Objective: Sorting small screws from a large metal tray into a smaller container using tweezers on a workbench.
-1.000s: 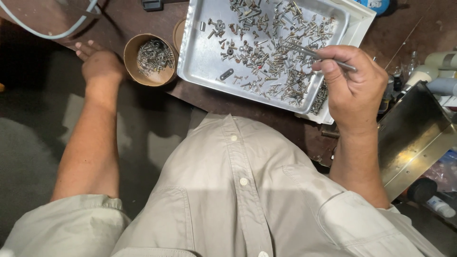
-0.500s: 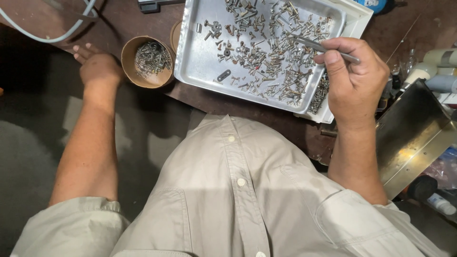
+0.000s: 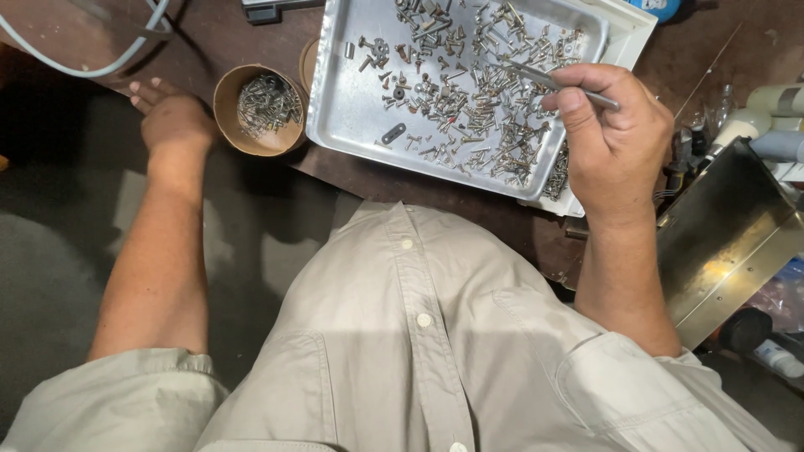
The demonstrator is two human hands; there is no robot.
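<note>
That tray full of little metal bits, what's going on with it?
A person in a beige shirt sits at a dark table. The right hand holds thin metal tweezers over a silver tray strewn with mixed screws. The left hand rests on the table edge beside a round brown cup that holds more screws.

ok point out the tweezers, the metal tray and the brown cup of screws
tweezers (image 3: 536,78), head view, bare shaft
metal tray (image 3: 352,117), head view, bare floor
brown cup (image 3: 224,105), head view, left rim
</note>
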